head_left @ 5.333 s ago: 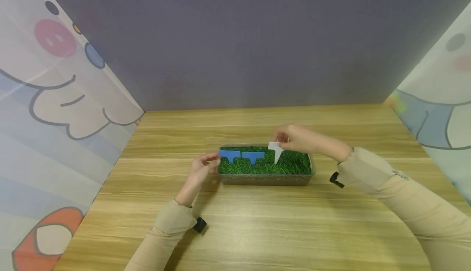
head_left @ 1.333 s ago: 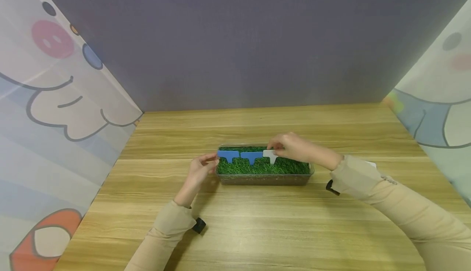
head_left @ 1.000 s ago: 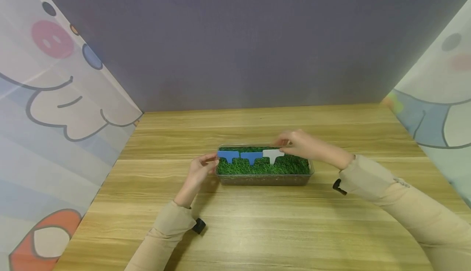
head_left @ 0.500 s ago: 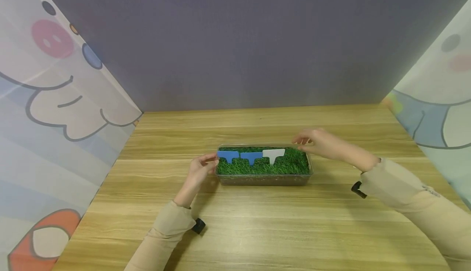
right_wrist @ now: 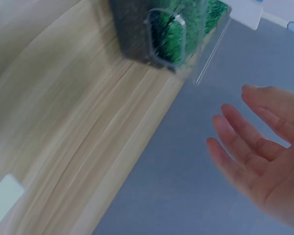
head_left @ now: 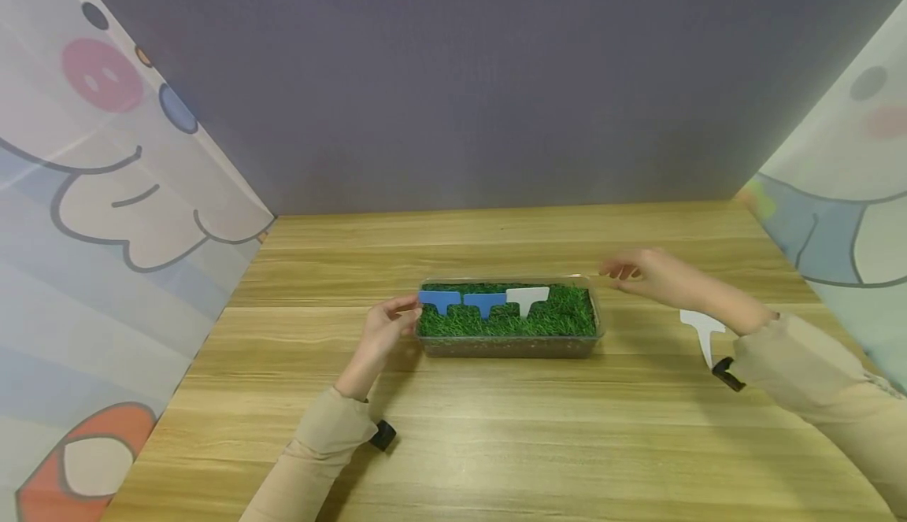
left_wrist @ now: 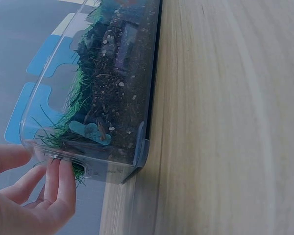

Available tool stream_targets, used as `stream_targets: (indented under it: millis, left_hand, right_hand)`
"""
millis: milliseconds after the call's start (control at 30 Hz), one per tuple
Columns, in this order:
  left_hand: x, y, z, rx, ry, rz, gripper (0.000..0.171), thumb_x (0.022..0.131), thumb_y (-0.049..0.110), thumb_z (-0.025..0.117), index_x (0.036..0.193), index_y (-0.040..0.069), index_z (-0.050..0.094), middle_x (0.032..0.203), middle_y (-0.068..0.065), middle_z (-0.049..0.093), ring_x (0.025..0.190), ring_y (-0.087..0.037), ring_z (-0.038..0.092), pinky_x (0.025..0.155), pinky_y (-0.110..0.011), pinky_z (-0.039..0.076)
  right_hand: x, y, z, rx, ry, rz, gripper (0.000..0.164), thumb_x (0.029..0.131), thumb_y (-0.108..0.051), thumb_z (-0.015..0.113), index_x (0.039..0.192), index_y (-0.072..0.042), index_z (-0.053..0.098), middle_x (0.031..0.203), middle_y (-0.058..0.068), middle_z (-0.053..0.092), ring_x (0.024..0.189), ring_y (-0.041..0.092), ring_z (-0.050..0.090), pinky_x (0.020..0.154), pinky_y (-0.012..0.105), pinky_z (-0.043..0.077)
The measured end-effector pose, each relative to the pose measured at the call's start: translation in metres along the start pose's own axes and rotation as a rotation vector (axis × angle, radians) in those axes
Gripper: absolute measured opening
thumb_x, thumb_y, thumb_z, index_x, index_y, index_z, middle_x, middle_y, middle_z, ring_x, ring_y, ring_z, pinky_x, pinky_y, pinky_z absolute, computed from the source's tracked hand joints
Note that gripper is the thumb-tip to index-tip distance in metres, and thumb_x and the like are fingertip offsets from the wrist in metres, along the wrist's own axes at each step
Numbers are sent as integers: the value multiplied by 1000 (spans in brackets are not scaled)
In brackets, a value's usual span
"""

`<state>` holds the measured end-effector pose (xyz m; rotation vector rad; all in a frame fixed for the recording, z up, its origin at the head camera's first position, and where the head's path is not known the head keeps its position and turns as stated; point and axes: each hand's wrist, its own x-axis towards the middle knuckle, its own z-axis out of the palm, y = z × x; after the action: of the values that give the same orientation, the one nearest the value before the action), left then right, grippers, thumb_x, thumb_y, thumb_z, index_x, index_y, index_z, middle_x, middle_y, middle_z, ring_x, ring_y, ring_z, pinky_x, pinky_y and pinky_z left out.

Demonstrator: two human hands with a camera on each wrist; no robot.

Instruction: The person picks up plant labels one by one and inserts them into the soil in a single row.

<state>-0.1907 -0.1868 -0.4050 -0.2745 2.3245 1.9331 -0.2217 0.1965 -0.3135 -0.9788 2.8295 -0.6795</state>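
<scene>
A clear plastic planter box (head_left: 510, 347) filled with soil and green grass (head_left: 567, 309) sits on the wooden table. Two blue T-shaped plant labels (head_left: 439, 298) and one white plant label (head_left: 527, 296) stand in the grass in a row. At the box's left end my left hand (head_left: 383, 329) grips the wall, thumb near the rim and fingertips in the end opening, as the left wrist view shows. My right hand (head_left: 655, 276) is in the air past the box's right end, fingers loosely bent and holding nothing. Another white plant label (head_left: 703, 333) lies on the table under the right forearm.
The table (head_left: 496, 435) reaches a grey panel (head_left: 496, 97) at the back. Cartoon-printed curtains hang on the left (head_left: 142, 231) and right (head_left: 850, 191). Each sleeve cuff carries a small black device (head_left: 383, 435).
The white label, earlier held by my right hand, now stands in the grass beside the blue ones. My right hand has let go and moved right, off the box. The left hand stays put.
</scene>
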Motion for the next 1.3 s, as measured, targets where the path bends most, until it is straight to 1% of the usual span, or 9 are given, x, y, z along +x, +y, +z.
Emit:
stream_targets:
  millis: [133,300,533,733,933,1033,1167,1300]
  left_hand:
    - [0,0,0,0,0,0,30,84,6,58,114,1,58,108,-15,60,74,-15,56,74,-39,50]
    - [0,1,0,6,6,0,30,84,6,59,114,1,58,107,-15,60,75,-15,56,74,-39,50]
    - [1,1,0,8,1,11,30,84,5,58,114,-1,58,108,-16,59,75,-16,57,76,-42,49]
    - [1,1,1,6,-4,13,31,84,4,57,115,0,57,109,-16,58,73,-14,56,75,-42,49]
    - [1,2,1,10,-2,14,31,84,4,58,114,-1,57,107,-17,59,72,-13,56,75,-42,49]
    - [0,2,1,17,1,13,31,84,5,58,115,0,57,107,-16,60,72,-13,56,75,-42,49]
    - [0,1,1,17,6,10,30,84,5,58,114,0,58,106,-16,60,71,-13,55,74,-42,49]
    - [1,0,1,12,10,11,30,84,5,58,113,0,58,105,-16,60,71,-13,56,75,-42,49]
  right_hand:
    - [-8,8,-3,4,-3,21,18,80,1,60,97,3,62,86,5,65,73,15,59,62,25,49]
    - [-16,18,-5,5,-7,35,18,79,2,60,97,3,62,84,2,64,71,14,58,58,23,49]
    - [-29,31,-6,-13,-17,17,20,75,7,59,95,5,62,83,5,64,68,14,58,56,23,48]
    - [-39,39,-5,-16,-49,53,22,76,5,60,98,8,61,84,7,65,69,16,59,56,23,48]
    - [-47,49,-4,-32,-55,66,20,76,2,62,96,6,61,86,8,64,69,13,58,57,23,48]
    - [-51,53,-4,-36,-55,76,21,75,2,63,96,6,61,85,9,63,71,15,58,58,24,48]
    - [-57,60,-3,-66,-59,80,24,73,2,66,95,6,60,82,7,63,71,19,57,58,26,48]
    - [-64,67,-2,-114,-68,62,26,69,3,69,93,6,60,80,6,62,69,21,57,58,29,48]
